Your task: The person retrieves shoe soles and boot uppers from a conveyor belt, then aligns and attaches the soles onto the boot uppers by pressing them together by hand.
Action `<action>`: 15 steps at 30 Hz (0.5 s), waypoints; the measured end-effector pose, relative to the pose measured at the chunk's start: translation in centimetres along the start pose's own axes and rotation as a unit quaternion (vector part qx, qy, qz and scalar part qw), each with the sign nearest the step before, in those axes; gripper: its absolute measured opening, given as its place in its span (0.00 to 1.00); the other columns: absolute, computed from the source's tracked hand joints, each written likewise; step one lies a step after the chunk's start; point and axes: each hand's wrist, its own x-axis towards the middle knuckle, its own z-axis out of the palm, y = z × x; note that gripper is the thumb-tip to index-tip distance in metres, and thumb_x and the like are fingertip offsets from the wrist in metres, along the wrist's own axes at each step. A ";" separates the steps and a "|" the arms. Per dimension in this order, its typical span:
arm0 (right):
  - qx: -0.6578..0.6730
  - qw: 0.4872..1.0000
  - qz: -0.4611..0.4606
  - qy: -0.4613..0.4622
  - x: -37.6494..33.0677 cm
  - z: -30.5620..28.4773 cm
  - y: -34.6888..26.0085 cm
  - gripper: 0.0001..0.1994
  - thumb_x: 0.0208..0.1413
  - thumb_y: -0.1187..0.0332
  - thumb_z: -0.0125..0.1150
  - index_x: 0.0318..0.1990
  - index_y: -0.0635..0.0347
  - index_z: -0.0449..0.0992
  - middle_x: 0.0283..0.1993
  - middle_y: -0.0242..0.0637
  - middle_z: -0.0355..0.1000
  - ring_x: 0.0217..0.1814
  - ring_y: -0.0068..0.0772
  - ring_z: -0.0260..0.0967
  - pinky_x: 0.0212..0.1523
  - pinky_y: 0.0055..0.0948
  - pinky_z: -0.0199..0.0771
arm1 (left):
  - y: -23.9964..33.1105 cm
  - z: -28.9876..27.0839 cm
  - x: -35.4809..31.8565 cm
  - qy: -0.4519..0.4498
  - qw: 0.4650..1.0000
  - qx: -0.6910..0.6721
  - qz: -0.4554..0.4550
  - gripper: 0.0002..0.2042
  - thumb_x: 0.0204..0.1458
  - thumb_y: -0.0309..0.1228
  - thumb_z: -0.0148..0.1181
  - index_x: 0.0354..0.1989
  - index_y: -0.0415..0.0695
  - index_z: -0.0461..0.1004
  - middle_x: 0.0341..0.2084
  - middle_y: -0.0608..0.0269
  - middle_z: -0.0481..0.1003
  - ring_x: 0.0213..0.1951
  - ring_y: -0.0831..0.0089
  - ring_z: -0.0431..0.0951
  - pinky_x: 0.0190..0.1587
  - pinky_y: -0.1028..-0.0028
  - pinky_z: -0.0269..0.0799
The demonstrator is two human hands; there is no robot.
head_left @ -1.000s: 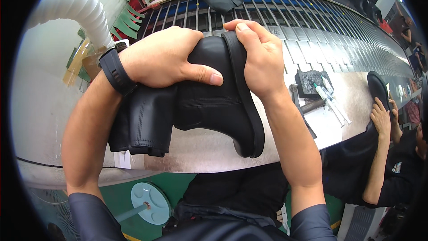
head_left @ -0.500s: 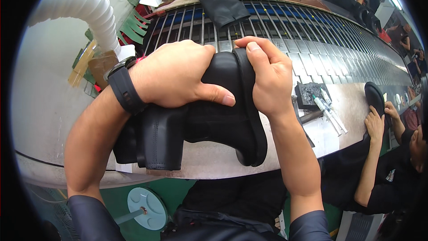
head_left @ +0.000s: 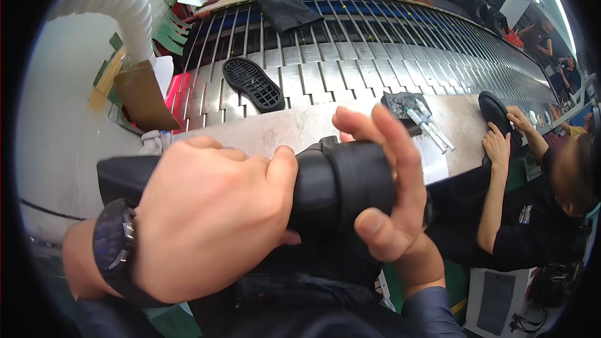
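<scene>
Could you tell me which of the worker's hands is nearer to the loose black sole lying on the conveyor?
Right. The right hand lies just below-right of the black sole; the left hand sits lower, farther off.

You are in a shoe factory, at an assembly line. A long metal slat conveyor (head_left: 375, 56) runs in front of you and carries a loose black sole (head_left: 253, 83) and a black boot shaft (head_left: 282, 3). A white ribbed extraction hose (head_left: 116, 3) hangs at your left. Other workers sit along the line, and one beside you presses a black shoe part (head_left: 494, 112) on the tabletop (head_left: 282, 128).
</scene>
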 end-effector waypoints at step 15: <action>0.018 0.987 -0.133 0.090 -3.6 4.2 -0.1 0.16 0.63 0.66 0.56 0.52 0.66 0.81 0.59 0.58 0.75 0.61 0.53 0.74 0.70 0.56 0.68 | 2.7 5.2 -3.8 0.062 0.997 -0.047 -0.026 0.36 0.39 0.53 0.81 0.46 0.36 0.72 0.25 0.56 0.78 0.27 0.54 0.82 0.32 0.60 0.76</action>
